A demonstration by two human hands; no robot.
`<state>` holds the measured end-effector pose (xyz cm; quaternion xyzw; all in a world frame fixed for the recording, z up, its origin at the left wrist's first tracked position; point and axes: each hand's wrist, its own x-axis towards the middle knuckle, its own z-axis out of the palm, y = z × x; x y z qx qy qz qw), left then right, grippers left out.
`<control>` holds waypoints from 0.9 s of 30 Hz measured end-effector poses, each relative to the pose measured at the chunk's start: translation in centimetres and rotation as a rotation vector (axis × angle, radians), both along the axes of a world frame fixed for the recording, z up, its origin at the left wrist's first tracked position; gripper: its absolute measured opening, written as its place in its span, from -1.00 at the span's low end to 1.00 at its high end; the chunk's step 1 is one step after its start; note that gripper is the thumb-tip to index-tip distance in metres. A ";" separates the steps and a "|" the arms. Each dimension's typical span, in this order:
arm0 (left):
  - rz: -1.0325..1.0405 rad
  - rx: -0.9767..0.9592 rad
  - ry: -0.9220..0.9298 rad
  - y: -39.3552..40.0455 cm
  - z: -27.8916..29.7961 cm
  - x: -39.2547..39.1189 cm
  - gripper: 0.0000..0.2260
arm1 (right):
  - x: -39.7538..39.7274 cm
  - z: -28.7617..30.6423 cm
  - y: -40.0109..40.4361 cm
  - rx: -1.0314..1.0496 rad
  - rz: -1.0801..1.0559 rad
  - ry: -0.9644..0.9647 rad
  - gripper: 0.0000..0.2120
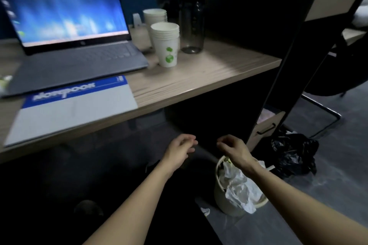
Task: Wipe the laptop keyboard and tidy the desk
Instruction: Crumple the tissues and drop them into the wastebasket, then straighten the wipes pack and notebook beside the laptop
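- Head view looks down past the desk [199,77] edge, where both bare hands hang low over the floor.
- Right hand [233,146] hovers just above the waste bin [223,201], fingers loosely curled; I cannot tell whether it pinches anything.
- Left hand [180,148] sits beside it, fingers half open and holding nothing visible.
- Crumpled paper [239,185] heaps over the bin's rim, so rubbish probably goes here.
- Laptop [65,32] stands open on the desk, up and to the left, well apart from both hands, keyboard exposed for wiping.
- Paper cups [166,43] sit stacked by a dark bottle [192,16], likely grouped to keep the desk's front free.
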<state>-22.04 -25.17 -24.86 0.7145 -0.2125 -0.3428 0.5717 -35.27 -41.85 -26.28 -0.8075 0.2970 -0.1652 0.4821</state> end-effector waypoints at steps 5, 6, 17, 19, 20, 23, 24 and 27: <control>0.027 -0.083 -0.150 5.0 5.6 0.5 -0.85 | 3.3 4.4 4.0 -0.068 0.078 -0.124 -0.98; 0.018 -0.099 -0.180 6.0 6.9 0.6 -0.85 | 3.9 5.4 4.9 -0.081 0.093 -0.160 -0.98; 0.112 -0.266 -0.508 16.7 19.3 2.7 -0.87 | 9.0 15.5 13.0 -0.245 0.234 -0.438 -0.91; 0.192 -0.227 -0.608 18.9 20.3 3.9 -0.86 | 9.7 16.8 14.0 -0.314 0.245 -0.457 -0.92; 0.232 -0.169 -0.681 20.0 20.5 4.7 -0.87 | 10.1 17.2 14.3 -0.353 0.255 -0.459 -0.94; 0.327 0.056 -0.827 23.3 20.2 7.0 -0.88 | 11.4 17.6 14.8 -0.521 0.246 -0.310 -0.81; 0.338 0.128 -0.840 24.0 19.8 7.5 -0.85 | 11.6 17.4 14.7 -0.575 0.230 -0.225 -0.72; 0.338 0.251 -0.809 26.0 18.3 8.6 -0.76 | 12.3 16.9 15.3 -0.670 0.252 -0.108 -0.58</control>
